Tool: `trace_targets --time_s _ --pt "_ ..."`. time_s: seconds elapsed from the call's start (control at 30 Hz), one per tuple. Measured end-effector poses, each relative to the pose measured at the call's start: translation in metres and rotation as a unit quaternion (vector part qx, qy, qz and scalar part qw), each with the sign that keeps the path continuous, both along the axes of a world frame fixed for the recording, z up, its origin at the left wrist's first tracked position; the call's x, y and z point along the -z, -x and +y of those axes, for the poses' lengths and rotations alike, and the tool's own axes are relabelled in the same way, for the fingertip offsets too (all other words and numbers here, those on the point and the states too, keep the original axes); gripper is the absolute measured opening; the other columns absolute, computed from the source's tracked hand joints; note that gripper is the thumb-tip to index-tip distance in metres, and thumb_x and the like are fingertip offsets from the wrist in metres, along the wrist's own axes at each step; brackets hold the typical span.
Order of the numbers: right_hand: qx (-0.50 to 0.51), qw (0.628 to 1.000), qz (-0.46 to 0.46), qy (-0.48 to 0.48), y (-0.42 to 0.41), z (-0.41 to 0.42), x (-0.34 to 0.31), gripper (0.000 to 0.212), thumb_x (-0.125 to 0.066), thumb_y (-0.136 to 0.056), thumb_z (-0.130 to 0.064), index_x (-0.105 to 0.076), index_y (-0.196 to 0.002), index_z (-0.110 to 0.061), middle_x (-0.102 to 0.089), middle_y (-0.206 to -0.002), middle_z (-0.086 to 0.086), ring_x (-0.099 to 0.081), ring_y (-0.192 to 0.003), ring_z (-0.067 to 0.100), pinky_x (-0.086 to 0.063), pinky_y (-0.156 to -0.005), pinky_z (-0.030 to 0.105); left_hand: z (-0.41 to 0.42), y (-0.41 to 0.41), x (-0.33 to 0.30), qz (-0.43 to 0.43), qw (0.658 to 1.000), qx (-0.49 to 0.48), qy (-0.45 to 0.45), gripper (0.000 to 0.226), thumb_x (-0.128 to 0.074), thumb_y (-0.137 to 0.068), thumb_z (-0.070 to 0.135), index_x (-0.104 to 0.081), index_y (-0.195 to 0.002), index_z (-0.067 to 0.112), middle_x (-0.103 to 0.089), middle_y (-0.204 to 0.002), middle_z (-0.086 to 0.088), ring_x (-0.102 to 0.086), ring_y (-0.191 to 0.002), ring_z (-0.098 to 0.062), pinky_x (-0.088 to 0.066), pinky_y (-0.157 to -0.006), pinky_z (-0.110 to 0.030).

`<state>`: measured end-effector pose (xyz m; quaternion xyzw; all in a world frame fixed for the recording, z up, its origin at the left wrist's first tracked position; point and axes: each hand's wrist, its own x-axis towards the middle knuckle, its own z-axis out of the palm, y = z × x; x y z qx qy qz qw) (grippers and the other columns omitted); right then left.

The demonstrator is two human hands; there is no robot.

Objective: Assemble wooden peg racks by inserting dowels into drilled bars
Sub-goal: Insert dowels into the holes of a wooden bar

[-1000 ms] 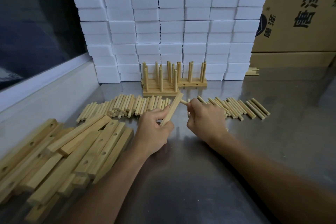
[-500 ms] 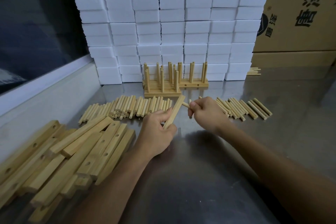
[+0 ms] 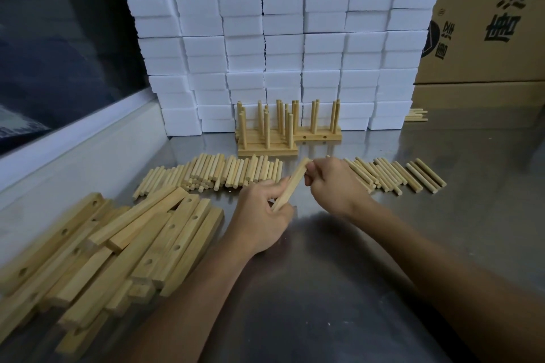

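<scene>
at centre, the left hand (image 3: 259,219) grips a wooden bar (image 3: 290,184) tilted toward 1 o'clock; the right hand (image 3: 334,183) curls round its top end; loose pegs (image 3: 224,172) lie at 11 o'clock, drilled bars (image 3: 118,247) at 8, finished racks (image 3: 267,138) at 12 on the steel desk (image 3: 339,289)

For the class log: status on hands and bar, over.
Left hand grips bar. Right hand pinches at bar's far end; dowel hidden. Nothing blocking.

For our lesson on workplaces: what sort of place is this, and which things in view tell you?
Probably a small workshop or packing bench. Loose dowels lie in rows on a metal table, drilled bars are heaped, and white boxes are stacked behind.
</scene>
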<state>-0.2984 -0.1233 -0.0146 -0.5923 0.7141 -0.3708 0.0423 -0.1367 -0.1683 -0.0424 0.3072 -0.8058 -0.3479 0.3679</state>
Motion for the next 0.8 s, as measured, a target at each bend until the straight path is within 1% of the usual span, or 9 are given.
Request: trace_targets --time_s 0.13,0.2,0.3,0.37,0.43,0.53,0.63,0.7,0.8 --pt "-0.015 1.0 -0.023 -0.013 0.005 -0.001 0.0 0.038 -0.04 -0.104 -0.023 -0.06 -0.074 -0.013 -0.055 -0.061 -0.002 -0.048 -0.055 0.012 -0.042 -0.057 0.032 -0.001 0.0 0.002 -0.004 1.0 -0.001 0.012 0.054 -0.063 -0.087 0.003 -0.055 -0.14 0.012 -0.056 -0.085 0.001 -0.054 -0.056 -0.013 -0.05 -0.048 -0.029" --pt "-0.011 1.0 -0.016 -0.012 0.004 -0.003 0.001 0.037 -0.04 -0.104 -0.024 -0.061 -0.074 -0.015 -0.056 -0.061 -0.004 -0.049 -0.055 0.01 -0.04 -0.055 0.03 -0.002 0.001 0.002 -0.005 1.0 -0.009 0.002 0.054 -0.063 -0.087 0.004 -0.055 -0.14 0.014 -0.06 -0.092 0.0 -0.055 -0.056 -0.014 -0.05 -0.048 -0.026" --pt "0.01 0.998 0.06 0.017 0.001 -0.006 0.001 0.034 -0.041 -0.104 -0.027 -0.065 -0.084 -0.014 -0.061 -0.067 -0.001 -0.054 -0.057 0.014 -0.045 -0.057 0.033 -0.003 0.002 0.0 0.016 0.999 -0.031 -0.03 0.052 -0.062 -0.088 0.005 -0.058 -0.137 0.019 -0.064 -0.097 0.003 -0.056 -0.05 -0.014 -0.048 -0.044 -0.023" --pt "0.021 0.987 0.149 0.049 -0.003 -0.005 0.003 0.033 -0.039 -0.104 -0.031 -0.065 -0.093 -0.014 -0.064 -0.07 0.001 -0.057 -0.058 0.019 -0.051 -0.057 0.037 -0.005 0.002 0.0 0.046 0.996 -0.052 -0.056 0.049 -0.062 -0.088 0.005 -0.061 -0.132 0.026 -0.069 -0.09 0.01 -0.052 -0.043 -0.01 -0.046 -0.042 -0.024" --pt "0.034 0.973 0.218 0.065 -0.006 -0.003 0.005 0.03 -0.037 -0.104 -0.036 -0.06 -0.098 -0.018 -0.061 -0.068 -0.001 -0.055 -0.056 0.019 -0.051 -0.054 0.036 -0.008 0.0 0.0 0.065 0.992 -0.07 -0.086 0.046 -0.062 -0.089 0.007 -0.064 -0.125 0.037 -0.071 -0.069 0.008 -0.048 -0.041 -0.013 -0.044 -0.044 -0.027" --pt "0.064 0.964 0.246 0.075 -0.008 -0.002 0.009 0.03 -0.034 -0.104 -0.04 -0.053 -0.09 -0.021 -0.054 -0.064 -0.005 -0.051 -0.052 0.016 -0.048 -0.05 0.034 -0.014 -0.003 0.0 0.084 0.983 -0.09 -0.136 0.043 -0.062 -0.088 0.011 -0.066 -0.125 0.034 -0.064 -0.051 0.0 -0.047 -0.039 -0.013 -0.044 -0.044 -0.024" --pt "0.089 0.963 0.241 0.079 -0.009 0.0 0.012 0.027 -0.039 -0.103 -0.037 -0.044 -0.08 -0.025 -0.045 -0.056 -0.006 -0.04 -0.045 0.014 -0.034 -0.043 0.028 -0.016 -0.004 0.001 0.081 0.979 -0.065 -0.175 0.047 -0.065 -0.086 0.014 -0.062 -0.131 0.028 -0.06 -0.048 -0.007 -0.046 -0.039 -0.013 -0.041 -0.045 -0.024" --pt "0.095 0.971 0.211 0.067 -0.008 0.002 0.015 0.029 -0.041 -0.102 -0.034 -0.044 -0.076 -0.022 -0.044 -0.055 -0.005 -0.039 -0.045 0.017 -0.025 -0.044 0.027 -0.017 -0.004 0.003 0.072 0.982 -0.048 -0.169 0.052 -0.063 -0.084 0.013 -0.059 -0.134 0.026 -0.064 -0.052 -0.008 -0.045 -0.039 -0.013 -0.04 -0.045 -0.024" --pt "0.088 0.983 0.157 0.041 -0.007 0.006 0.018 0.032 -0.041 -0.103 -0.033 -0.05 -0.075 -0.018 -0.052 -0.06 -0.001 -0.049 -0.054 0.022 -0.031 -0.048 0.031 -0.014 -0.004 0.005 0.053 0.988 -0.045 -0.138 0.053 -0.061 -0.084 0.01 -0.059 -0.135 0.021 -0.07 -0.059 -0.001 -0.046 -0.036 -0.012 -0.04 -0.043 -0.023"
